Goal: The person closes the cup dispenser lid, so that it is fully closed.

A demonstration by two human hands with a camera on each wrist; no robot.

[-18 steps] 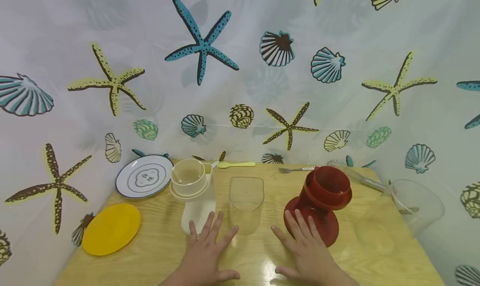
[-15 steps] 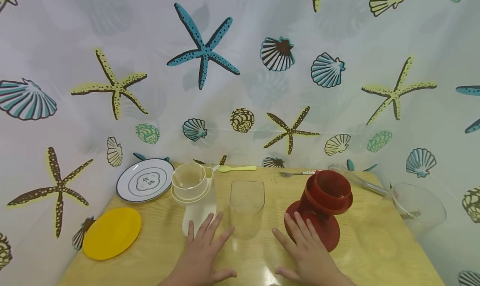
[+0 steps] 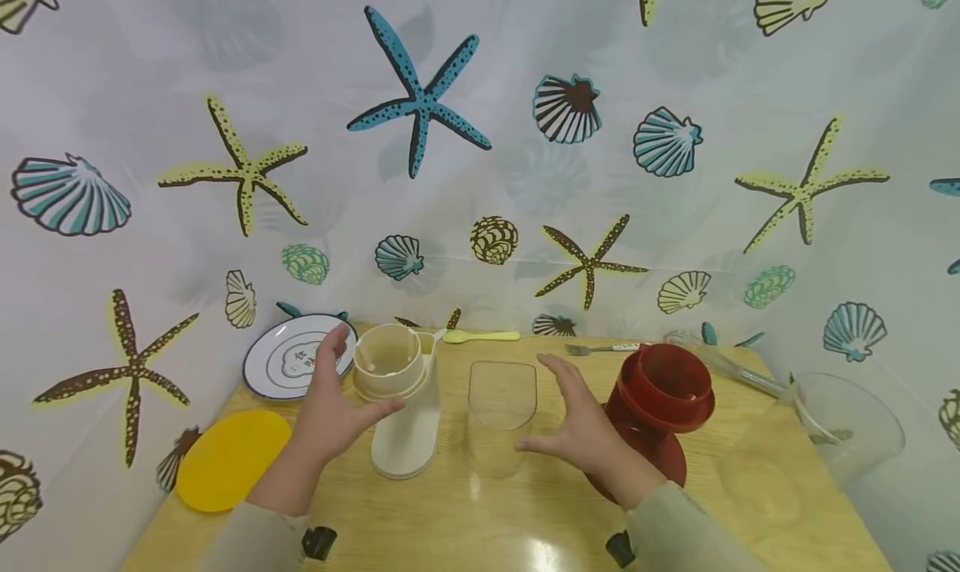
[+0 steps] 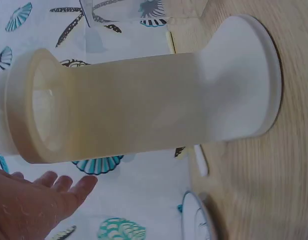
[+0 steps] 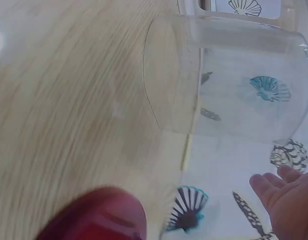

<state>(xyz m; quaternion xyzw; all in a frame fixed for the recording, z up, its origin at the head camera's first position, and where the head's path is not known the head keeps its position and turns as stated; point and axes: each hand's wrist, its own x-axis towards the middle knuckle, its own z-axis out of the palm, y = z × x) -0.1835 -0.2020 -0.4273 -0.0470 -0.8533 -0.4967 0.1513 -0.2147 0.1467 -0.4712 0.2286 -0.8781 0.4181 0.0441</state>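
Note:
A cream plastic stand with a round cup-like top stands left of the table's middle; the left wrist view shows its broad column close up. Beside its top is my left hand, fingers raised and thumb spread, holding nothing. A clear, square-mouthed container stands in the middle. My right hand is between it and a red stand of similar form, partly covering the red base. In the right wrist view, the right fingers are apart from the clear container.
At the left lie a yellow plate and a blue-rimmed white plate. Along the back are a yellow spoon, a fork and a whisk. A clear bowl stands at the right. A shell-patterned curtain surrounds the table.
Both hands have risen from lying flat, palms down, near the table front. The left has moved left and forward beside the cream stand; the right has turned inward towards the clear container.

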